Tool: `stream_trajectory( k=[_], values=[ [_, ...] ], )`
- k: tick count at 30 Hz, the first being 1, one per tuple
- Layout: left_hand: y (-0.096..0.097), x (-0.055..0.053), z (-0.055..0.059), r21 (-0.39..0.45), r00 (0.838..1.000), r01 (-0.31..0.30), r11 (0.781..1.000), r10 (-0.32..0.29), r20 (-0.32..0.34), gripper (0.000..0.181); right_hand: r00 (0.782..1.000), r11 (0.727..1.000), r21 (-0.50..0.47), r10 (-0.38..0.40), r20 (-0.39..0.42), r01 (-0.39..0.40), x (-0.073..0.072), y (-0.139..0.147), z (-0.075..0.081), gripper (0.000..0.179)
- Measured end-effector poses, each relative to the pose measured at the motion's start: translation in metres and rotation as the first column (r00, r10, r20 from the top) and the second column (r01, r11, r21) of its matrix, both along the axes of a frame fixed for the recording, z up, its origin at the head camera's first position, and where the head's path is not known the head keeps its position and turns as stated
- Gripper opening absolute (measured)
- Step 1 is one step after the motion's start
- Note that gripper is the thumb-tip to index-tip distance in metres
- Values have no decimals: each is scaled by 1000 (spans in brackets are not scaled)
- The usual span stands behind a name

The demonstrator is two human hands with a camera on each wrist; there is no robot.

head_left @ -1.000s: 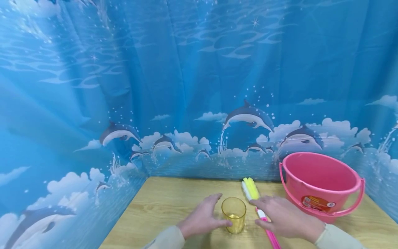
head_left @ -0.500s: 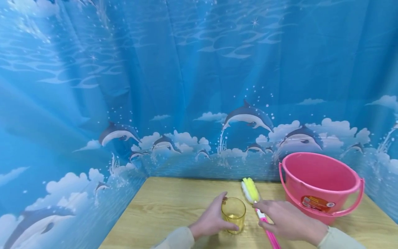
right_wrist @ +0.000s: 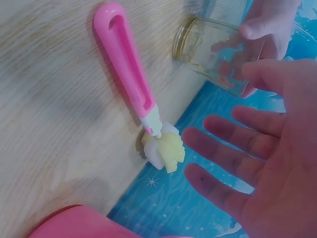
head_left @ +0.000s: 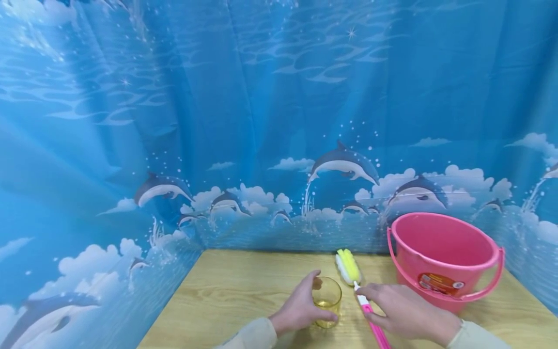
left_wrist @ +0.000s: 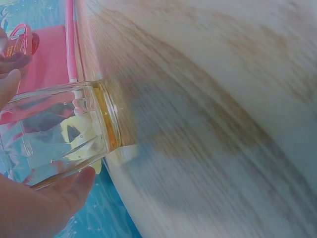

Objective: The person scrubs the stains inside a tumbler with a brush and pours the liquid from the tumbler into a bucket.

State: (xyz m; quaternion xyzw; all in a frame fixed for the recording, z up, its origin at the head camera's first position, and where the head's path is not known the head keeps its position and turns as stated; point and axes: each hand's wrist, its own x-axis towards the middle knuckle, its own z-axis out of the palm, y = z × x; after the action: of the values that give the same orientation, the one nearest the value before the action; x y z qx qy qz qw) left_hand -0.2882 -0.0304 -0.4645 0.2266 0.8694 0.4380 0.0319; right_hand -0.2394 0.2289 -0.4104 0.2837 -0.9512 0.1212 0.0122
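Observation:
A clear yellow drinking glass [head_left: 327,301] stands upright on the table. My left hand [head_left: 301,305] curves round its left side, thumb in front and fingers behind; in the left wrist view its fingers [left_wrist: 69,196] touch the glass wall. A cleaning brush with a pink and white handle [head_left: 370,320] and a yellow and white sponge head [head_left: 348,267] lies right of the glass. Above the handle hovers my right hand [head_left: 403,310]. In the right wrist view its fingers [right_wrist: 230,153] are spread and relaxed, apart from the brush, with nothing held.
A pink bucket [head_left: 440,261] with its handle lowered stands at the back right of the wooden table [head_left: 235,276]. Blue curtains with dolphins [head_left: 279,121] enclose the table at the back and sides.
My left hand has moved right and closed round the glass. The right hand has shifted slightly over the brush handle. The whole view has turned slightly right.

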Motion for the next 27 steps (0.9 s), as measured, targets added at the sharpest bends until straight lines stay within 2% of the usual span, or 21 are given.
stream_trajectory(
  k=[4,11,19,24,27],
  values=[
    [-3,1,0,-4,1000,-14,1000,14,15,110,999,1000,-25,14,41,-13,-1,0,-2,49],
    [-4,1,-2,9,999,-28,1000,28,22,101,998,999,-32,19,56,-17,-3,-1,-6,47],
    [0,1,-2,25,998,-44,999,43,55,96,993,999,-33,27,111,-23,-5,-1,-8,65],
    [2,-1,-3,12,997,-53,999,53,53,94,995,999,-22,41,93,-39,-9,-1,-10,64],
    [2,-1,-3,-4,997,-57,998,57,44,94,997,999,-9,49,65,-48,-13,-1,-13,56]
  ],
)
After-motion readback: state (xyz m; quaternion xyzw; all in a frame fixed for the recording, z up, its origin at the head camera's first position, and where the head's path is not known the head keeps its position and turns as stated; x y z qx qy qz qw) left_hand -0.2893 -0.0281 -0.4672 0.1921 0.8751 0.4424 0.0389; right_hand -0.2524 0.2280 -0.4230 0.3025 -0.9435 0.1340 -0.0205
